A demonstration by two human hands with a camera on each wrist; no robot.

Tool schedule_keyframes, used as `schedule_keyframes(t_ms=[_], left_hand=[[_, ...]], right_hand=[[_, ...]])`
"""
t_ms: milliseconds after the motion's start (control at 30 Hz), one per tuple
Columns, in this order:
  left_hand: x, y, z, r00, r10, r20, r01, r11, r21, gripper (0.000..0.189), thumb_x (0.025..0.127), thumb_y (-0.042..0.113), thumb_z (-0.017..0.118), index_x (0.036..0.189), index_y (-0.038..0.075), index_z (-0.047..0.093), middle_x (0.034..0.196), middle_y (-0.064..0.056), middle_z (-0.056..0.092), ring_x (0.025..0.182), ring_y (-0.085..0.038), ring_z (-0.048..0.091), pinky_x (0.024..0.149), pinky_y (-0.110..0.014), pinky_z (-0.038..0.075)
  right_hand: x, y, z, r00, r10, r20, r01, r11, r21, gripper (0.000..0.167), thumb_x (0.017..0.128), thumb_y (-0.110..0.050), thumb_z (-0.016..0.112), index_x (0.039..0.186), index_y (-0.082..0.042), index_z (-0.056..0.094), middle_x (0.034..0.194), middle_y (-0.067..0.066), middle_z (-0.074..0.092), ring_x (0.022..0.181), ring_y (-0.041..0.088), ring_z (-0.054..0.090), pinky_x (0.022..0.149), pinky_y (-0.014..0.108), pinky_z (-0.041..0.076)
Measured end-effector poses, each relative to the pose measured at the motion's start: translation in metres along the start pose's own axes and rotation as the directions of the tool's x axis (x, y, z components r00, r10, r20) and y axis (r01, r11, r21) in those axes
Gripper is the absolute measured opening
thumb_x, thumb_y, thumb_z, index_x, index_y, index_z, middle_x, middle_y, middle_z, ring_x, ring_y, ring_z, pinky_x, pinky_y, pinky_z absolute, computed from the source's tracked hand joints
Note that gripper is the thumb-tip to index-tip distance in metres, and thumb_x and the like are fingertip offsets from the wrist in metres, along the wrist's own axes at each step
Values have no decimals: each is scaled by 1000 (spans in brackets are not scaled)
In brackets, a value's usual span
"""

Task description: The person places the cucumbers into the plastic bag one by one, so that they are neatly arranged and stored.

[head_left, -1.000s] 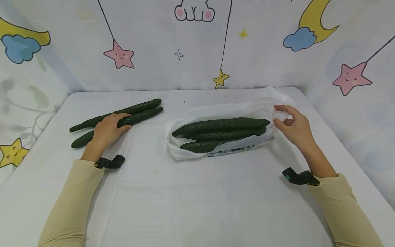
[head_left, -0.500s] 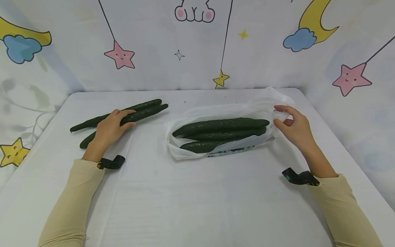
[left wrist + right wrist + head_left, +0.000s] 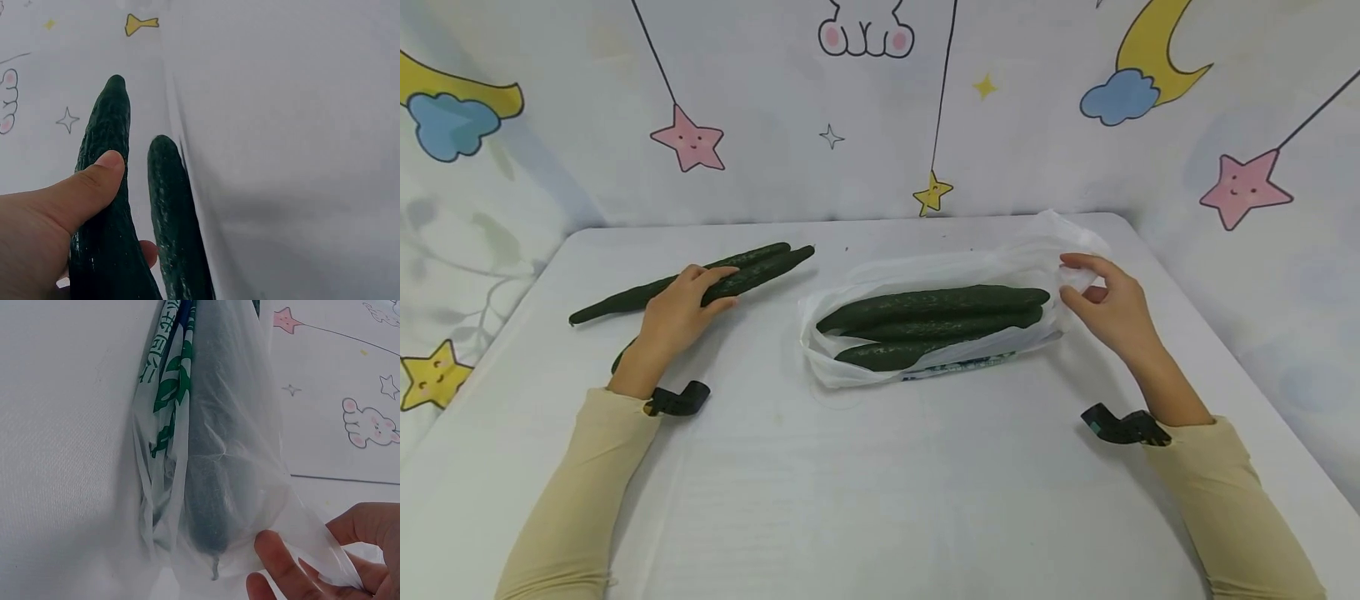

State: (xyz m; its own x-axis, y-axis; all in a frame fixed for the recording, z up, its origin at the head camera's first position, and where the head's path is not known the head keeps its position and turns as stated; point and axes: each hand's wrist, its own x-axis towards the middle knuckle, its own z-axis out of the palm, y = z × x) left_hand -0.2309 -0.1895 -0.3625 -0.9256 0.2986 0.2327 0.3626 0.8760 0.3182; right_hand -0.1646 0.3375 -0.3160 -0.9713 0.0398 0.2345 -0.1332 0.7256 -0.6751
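Observation:
My left hand (image 3: 676, 318) grips a dark green cucumber (image 3: 762, 273) around its middle, at the left of the table. In the left wrist view the thumb lies across this cucumber (image 3: 105, 134), and its far end tilts upward. A second cucumber (image 3: 619, 303) lies just behind it, close to the fingers. My right hand (image 3: 1112, 310) pinches the end of a white plastic bag (image 3: 844, 377) between thumb and fingers. Three cucumbers (image 3: 936, 302) show in the bag's opening. Through the thin bag (image 3: 262, 475) a cucumber's stem end is visible in the right wrist view.
A white table (image 3: 865, 500) spreads under everything. Behind it stands a backdrop (image 3: 775, 83) printed with stars, moons and clouds. Green print (image 3: 169, 394) runs along the bag's near side. Each wrist carries a black camera mount (image 3: 679, 400).
My left hand has shifted slightly right and away from me with its cucumber, whose far end now reaches past the second cucumber. My right hand keeps its hold on the bag.

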Motion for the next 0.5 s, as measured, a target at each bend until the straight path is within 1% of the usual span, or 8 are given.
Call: schedule_keyframes(t_ms=[200, 267, 367, 500], left_hand=[[-1, 14, -3, 995, 59, -80, -58, 998, 10, 46, 95, 25, 65, 138, 11, 54, 108, -19, 54, 73, -30, 52, 57, -42, 44], [0, 21, -4, 991, 84, -104, -84, 996, 8, 45, 94, 25, 66, 136, 11, 56, 107, -19, 55, 73, -30, 52, 58, -43, 45], [1, 31, -7, 986, 114, -121, -116, 993, -11, 45, 93, 24, 67, 135, 10, 58, 106, -18, 56, 75, -30, 53, 62, -44, 46], [4, 44, -10, 974, 169, -153, -176, 984, -29, 45, 90, 21, 71, 133, 9, 61, 102, -15, 56, 71, -27, 52, 61, -39, 43]], right_hand=[[0, -1, 1, 1000, -13, 0, 13, 1000, -8, 44, 97, -14, 57, 138, -2, 52, 137, 24, 50, 69, -9, 50, 58, 9, 42], [0, -1, 2, 1000, -8, -1, 8, 1000, -14, 43, 97, -15, 56, 138, -2, 52, 136, 24, 50, 69, -9, 50, 58, 9, 42], [0, -2, 1, 1000, -1, -2, 1, 1000, -17, 43, 97, -15, 56, 138, -2, 52, 137, 24, 50, 70, -9, 50, 58, 9, 42], [0, -2, 1, 1000, 4, -2, -4, 1000, -17, 44, 97, -16, 56, 138, -3, 52, 138, 24, 49, 71, -11, 50, 59, 8, 42]])
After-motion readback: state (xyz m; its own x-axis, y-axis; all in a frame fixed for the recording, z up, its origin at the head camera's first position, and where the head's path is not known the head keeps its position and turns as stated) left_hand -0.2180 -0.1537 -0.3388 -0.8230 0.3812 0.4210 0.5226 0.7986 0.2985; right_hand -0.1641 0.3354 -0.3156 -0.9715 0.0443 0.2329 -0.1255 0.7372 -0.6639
